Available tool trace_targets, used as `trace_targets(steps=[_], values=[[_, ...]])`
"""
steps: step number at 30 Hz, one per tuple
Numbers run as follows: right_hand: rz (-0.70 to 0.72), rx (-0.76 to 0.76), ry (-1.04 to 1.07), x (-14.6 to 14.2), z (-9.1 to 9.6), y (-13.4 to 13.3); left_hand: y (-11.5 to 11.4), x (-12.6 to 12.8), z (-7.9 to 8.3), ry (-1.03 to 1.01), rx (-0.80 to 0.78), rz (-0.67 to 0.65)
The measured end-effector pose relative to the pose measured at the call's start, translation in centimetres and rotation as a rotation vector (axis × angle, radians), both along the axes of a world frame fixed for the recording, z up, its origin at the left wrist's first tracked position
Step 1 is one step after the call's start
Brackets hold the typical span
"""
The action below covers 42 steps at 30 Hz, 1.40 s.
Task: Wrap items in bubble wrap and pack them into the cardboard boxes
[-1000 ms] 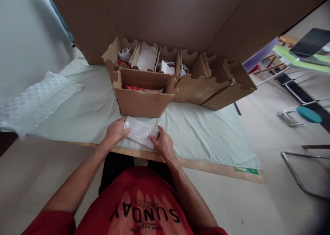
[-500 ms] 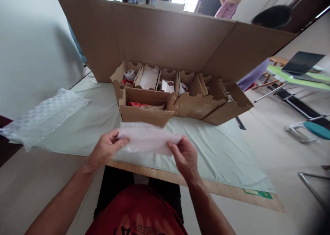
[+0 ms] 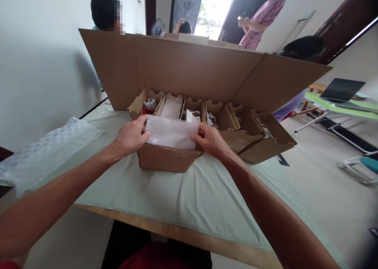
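A folded sheet of bubble wrap [image 3: 173,133] lies across the top of the front cardboard box [image 3: 169,159], between my two hands. My left hand [image 3: 134,133] grips its left end, thumb in front. At the right end, my right hand [image 3: 208,139] pinches it over the box's corner. The wrap hides whatever is inside this box. Right behind stands a row of narrow open cardboard boxes [image 3: 245,135]. One of them holds a white wrapped piece [image 3: 171,107], another a white carton [image 3: 192,115].
A tall cardboard panel [image 3: 201,70] stands behind the boxes. Larger bubble wrap [image 3: 50,149] lies at the table's left. Pale green cloth [image 3: 165,198] covers the table. Several people are beyond the panel. A laptop [image 3: 344,91] sits on a green table at right.
Both hands have moved forward, carrying the bubble wrap from in front of the front box onto its top. The camera view has tilted up.
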State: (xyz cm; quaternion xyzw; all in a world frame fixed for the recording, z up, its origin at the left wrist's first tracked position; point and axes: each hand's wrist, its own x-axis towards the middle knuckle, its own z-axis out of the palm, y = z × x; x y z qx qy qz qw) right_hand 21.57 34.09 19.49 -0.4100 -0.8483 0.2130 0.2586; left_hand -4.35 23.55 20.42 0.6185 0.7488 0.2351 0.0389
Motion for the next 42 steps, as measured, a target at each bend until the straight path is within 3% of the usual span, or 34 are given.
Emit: trace_targets(steps=[6,10,12,15,19,22,25,29,32,34,38,40,42], values=[[0.06,0.018,-0.58,-2.2,1.1,1.0,1.2,-0.2,-0.4,0.184,-0.251,-0.045],[0.06,0.035,-0.764,-4.1,1.4,1.3,2.3,-0.1,0.4,0.254,-0.058,-0.14],[0.052,0.045,-0.81,-4.3,1.3,1.0,2.8,0.3,0.5,0.195,-0.002,-0.28],[0.009,0.095,-0.819,-3.8,1.7,-0.1,3.8,0.7,0.2,0.103,-0.221,-0.497],[-0.1,0.283,-0.693,-2.8,3.3,-2.1,5.6,0.4,-0.6,0.013,-0.411,-0.599],[0.108,0.347,-0.636,-3.1,3.9,-2.3,6.5,0.2,-0.9,-0.009,-0.446,-0.61],[0.326,0.222,-0.758,-4.0,3.1,-0.6,7.0,0.4,-1.2,0.043,-0.493,-0.657],[0.384,0.086,-0.833,-5.1,0.6,2.1,7.5,0.8,-1.8,0.043,-0.524,-0.711],[0.369,0.088,-0.827,-5.4,0.1,2.5,7.7,0.8,-1.3,0.021,-0.547,-0.687],[0.36,0.085,-0.783,-4.9,0.9,1.9,7.1,0.5,-0.1,-0.019,-0.498,-0.66],[0.242,0.097,-0.462,-0.9,3.7,-0.4,2.5,-1.6,2.2,-0.259,-0.091,-0.469],[0.129,0.118,-0.237,2.3,3.7,-2.0,-0.8,-3.0,1.3,-0.452,0.153,-0.266],[-0.002,0.103,-0.032,5.2,1.9,-3.7,-3.6,-4.1,-1.3,-0.643,0.319,-0.066]])
